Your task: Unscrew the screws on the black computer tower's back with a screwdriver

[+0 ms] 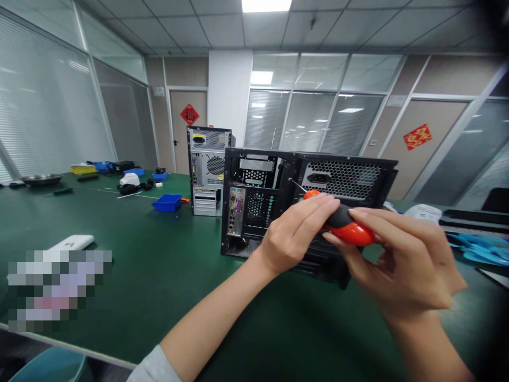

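Observation:
A screwdriver (356,233) with a red and black handle is held in both hands, its thin shaft pointing up and left. My right hand (405,260) grips the thick end of the handle, fingers closed round it. Closer to the shaft, my left hand (294,233) has its fingers closed on the front of the handle. The shaft's tip is at the back frame of a black computer case (292,204), beside the power supply (342,178). Whether the tip sits in a screw is too small to tell. My hands hide the case's lower middle.
Behind stands a second computer tower (209,170). On the green table (159,276) are a blue tray (167,203), a metal bowl (41,179) and a white box-like object (73,243). Blue strips (485,246) lie at the right. A teal bin (55,366) stands below the front edge.

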`<state>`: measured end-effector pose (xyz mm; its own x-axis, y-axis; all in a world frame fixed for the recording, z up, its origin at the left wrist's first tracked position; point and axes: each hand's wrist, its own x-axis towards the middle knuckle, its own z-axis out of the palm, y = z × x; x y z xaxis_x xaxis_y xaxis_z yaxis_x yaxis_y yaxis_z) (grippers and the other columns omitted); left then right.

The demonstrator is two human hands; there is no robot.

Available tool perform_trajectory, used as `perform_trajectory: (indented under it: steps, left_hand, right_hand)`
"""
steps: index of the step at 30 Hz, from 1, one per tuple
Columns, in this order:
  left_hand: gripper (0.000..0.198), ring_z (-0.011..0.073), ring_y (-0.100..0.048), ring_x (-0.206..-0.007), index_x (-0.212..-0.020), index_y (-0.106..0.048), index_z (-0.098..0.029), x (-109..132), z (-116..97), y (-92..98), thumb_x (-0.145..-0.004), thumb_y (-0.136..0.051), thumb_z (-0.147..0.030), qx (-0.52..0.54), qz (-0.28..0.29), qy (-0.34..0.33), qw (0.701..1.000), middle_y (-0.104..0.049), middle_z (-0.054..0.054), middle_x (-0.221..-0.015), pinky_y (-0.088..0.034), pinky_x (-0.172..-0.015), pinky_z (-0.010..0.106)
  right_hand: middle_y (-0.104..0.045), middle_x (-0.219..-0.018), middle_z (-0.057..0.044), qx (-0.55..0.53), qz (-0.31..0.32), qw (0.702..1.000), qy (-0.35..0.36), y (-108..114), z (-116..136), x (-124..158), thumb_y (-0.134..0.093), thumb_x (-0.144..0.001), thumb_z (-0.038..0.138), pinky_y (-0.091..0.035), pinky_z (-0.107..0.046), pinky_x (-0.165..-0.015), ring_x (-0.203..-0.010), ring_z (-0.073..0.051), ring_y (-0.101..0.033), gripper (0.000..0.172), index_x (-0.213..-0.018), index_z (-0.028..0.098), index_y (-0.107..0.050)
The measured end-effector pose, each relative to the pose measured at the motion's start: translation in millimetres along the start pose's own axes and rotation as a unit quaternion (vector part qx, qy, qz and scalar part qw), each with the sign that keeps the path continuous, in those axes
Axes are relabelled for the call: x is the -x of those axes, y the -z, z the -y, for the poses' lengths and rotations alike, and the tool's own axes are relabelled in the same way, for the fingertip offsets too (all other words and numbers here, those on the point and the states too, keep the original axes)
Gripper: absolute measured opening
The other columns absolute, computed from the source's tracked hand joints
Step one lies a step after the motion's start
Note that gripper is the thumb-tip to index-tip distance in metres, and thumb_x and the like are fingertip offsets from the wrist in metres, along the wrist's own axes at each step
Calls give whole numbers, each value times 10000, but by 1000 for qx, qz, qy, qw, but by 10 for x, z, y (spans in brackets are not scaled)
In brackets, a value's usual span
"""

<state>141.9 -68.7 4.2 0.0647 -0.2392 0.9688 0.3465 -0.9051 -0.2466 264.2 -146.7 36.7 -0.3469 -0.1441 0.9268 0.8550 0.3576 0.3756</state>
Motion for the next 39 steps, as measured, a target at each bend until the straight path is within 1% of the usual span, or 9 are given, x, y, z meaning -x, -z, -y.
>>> perform_trajectory:
  steps: [4,7,11,15,20,24,30,35,39]
  left_hand:
    - [456,187,-486,-1269,-1413,-252,-94,23,13,-9,-965,-315,-148,-29,32,-2,999,-555,132,-1295,-473,-1053,364]
    - [435,198,-482,-1274,-1397,-282,-78,22,10,-10,-973,-291,-176,-39,54,-3,998,-541,148,-1306,-464,-1060,367]
    - [430,186,-506,-1242,-1366,-339,-72,-28,-27,6,-980,-294,-258,-12,2,-12,1000,-572,143,-1237,-478,-1039,343]
    - [412,166,-558,-1153,-1318,-436,-131,-65,-82,19,-973,-325,-326,-3,-33,24,999,-579,101,-1159,-503,-997,326]
    - [374,150,-578,-1087,-1273,-494,-155,-58,-117,-13,-960,-379,-325,7,-60,51,997,-569,79,-1113,-517,-961,300]
    - [350,158,-582,-1081,-1237,-501,-136,-60,-135,-33,-958,-383,-311,29,-80,59,995,-597,92,-1094,-534,-929,308]
    - [313,161,-600,-1041,-1153,-531,-138,-87,-164,-26,-956,-384,-333,58,-95,78,991,-629,89,-1055,-542,-903,336]
    - [280,151,-598,-1010,-1113,-554,-149,-99,-190,-18,-948,-414,-326,44,-100,91,990,-622,79,-1042,-550,-874,315]
    - [241,143,-596,-995,-1101,-555,-155,-101,-204,-5,-939,-439,-292,24,-87,95,991,-610,71,-1031,-551,-862,296]
  right_hand:
    - [-668,-948,-43,6,-9,1000,-3,1,20,-1,-729,-756,176,-576,-326,-662,-787,-213,-659,641,-1332,278,-468]
    - [-669,-935,-39,13,-10,1000,-6,-3,24,3,-733,-756,207,-571,-338,-647,-773,-219,-658,640,-1333,287,-470]
    - [-677,-934,-48,13,-13,1000,-5,-10,16,31,-751,-736,213,-549,-324,-626,-745,-215,-654,679,-1348,259,-461]
    - [-687,-912,-58,11,-34,999,8,-25,3,59,-784,-695,206,-509,-278,-593,-719,-192,-647,701,-1331,201,-488]
    - [-693,-890,-64,5,-46,999,7,-42,-18,86,-825,-632,181,-503,-257,-581,-692,-176,-638,734,-1300,178,-518]
    - [-693,-876,-52,-3,-53,999,3,-52,-29,109,-823,-641,219,-510,-260,-571,-671,-169,-627,719,-1294,202,-522]
    - [-686,-854,-52,-11,-57,998,-4,-67,-27,135,-823,-640,233,-507,-268,-551,-660,-176,-622,698,-1276,202,-537]
    - [-668,-808,-37,8,-57,998,-24,-69,-21,154,-814,-657,267,-466,-248,-502,-629,-163,-602,648,-1250,230,-555]
    - [-652,-807,-47,-12,-43,998,-44,-59,-2,164,-797,-681,282,-441,-250,-484,-635,-165,-593,618,-1245,226,-552]
